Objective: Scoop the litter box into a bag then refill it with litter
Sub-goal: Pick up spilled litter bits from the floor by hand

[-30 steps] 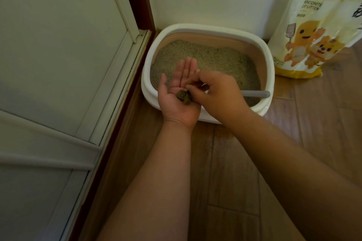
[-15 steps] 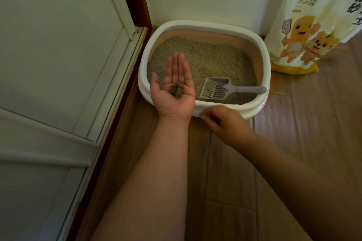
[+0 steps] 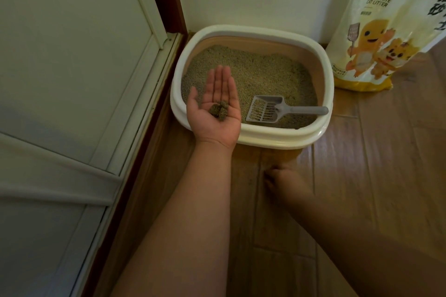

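Dim, warm light, edges bowed by the wide lens (right hand (image 3: 281, 179) motion-blurred).

Cream oval plastic litter box (image 3: 251, 31) sitting on wooden plank floor (image 3: 362, 176), in corner, against wall behind. Grey slotted plastic scoop (image 3: 272, 109) lying in box, near front right. Yellow printed cat litter bag (image 3: 386, 31) standing right of box. Panelled door (image 3: 60, 79) standing left of box.

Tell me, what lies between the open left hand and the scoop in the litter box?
In the head view, only loose litter lies between the left hand, which carries clumps on its palm, and the gray scoop. Nothing else sits there.
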The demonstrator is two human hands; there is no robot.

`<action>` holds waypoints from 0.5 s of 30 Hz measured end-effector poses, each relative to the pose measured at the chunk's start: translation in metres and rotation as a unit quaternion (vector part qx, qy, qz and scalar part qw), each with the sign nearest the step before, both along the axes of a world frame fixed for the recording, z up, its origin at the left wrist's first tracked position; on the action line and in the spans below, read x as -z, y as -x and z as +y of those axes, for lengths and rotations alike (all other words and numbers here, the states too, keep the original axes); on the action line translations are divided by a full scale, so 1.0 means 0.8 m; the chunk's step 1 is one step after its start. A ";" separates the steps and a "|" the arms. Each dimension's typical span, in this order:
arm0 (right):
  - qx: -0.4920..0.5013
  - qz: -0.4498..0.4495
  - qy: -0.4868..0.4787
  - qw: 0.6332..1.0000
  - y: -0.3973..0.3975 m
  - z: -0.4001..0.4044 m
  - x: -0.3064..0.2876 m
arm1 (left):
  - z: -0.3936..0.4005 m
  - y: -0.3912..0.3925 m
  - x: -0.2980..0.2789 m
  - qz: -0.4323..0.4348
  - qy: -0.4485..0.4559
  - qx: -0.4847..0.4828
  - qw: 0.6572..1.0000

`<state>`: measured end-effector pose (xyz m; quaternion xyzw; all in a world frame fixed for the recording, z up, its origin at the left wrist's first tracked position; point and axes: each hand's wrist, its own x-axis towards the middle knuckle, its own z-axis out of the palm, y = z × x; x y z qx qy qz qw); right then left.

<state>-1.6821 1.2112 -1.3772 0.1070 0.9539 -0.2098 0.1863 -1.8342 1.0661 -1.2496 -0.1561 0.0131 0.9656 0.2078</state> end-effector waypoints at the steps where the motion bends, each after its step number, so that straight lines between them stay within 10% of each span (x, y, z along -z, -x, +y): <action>1: -0.007 0.005 0.006 1.000 -0.001 -0.006 0.001 | -0.001 0.000 0.000 0.001 -0.001 -0.002 1.000; 15: 0.001 0.015 0.067 0.998 0.002 -0.047 0.004 | -0.011 0.003 -0.003 0.015 0.004 0.001 1.000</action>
